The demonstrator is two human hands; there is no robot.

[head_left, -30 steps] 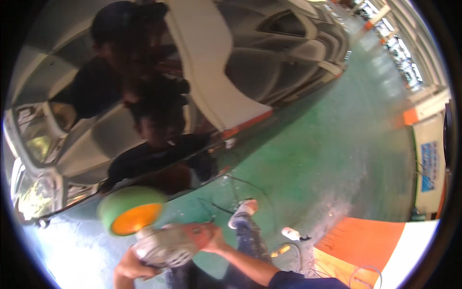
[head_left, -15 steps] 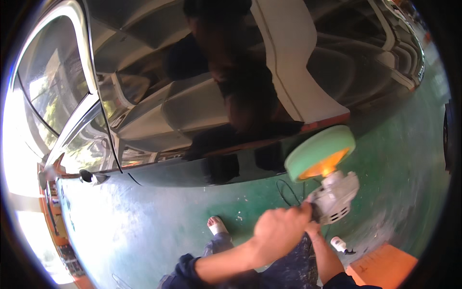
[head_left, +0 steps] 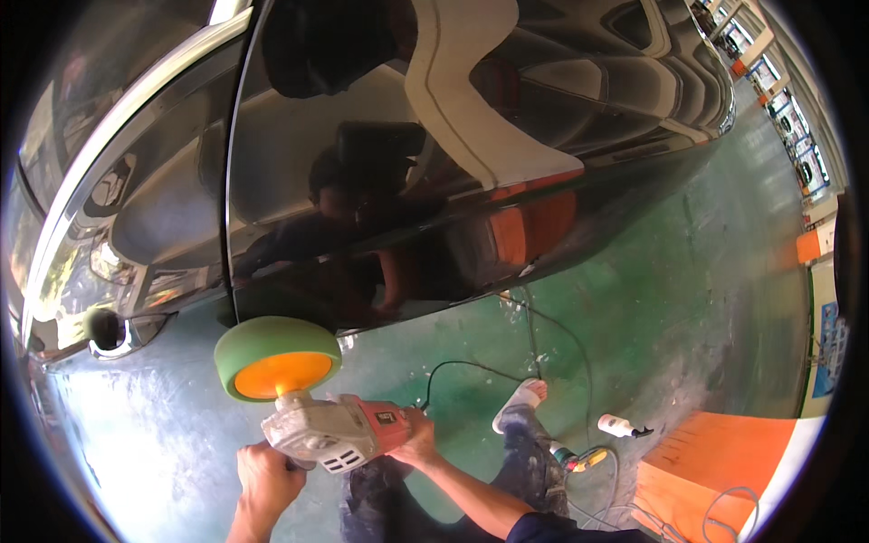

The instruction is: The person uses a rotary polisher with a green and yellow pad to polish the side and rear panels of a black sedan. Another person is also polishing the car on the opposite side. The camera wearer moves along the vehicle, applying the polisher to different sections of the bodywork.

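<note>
I hold a red and grey rotary polisher (head_left: pixel 344 433) with a thick green foam pad (head_left: pixel 272 337) on an orange backing plate. My left hand (head_left: pixel 269 480) is closed around its dark side handle, at the left of the motor housing. The red rear body is gripped by my right hand (head_left: pixel 417 441). The pad stands on edge beside the lower edge of a glossy black car body (head_left: pixel 380 208); whether it touches the paint I cannot tell. Strong reflections cover the panel.
A dark round pipe end (head_left: pixel 104 328) with bright trim sits at the left under the car. On the green floor lie black cables (head_left: pixel 588 371), a white bottle (head_left: pixel 615 425) with a black nozzle and a green-yellow tool (head_left: pixel 584 459). An orange box (head_left: pixel 715 452) stands at lower right.
The polisher has gone from the right side of the view to the left, along the car's lower edge. My view has shifted too, and both hands still grip the tool.
</note>
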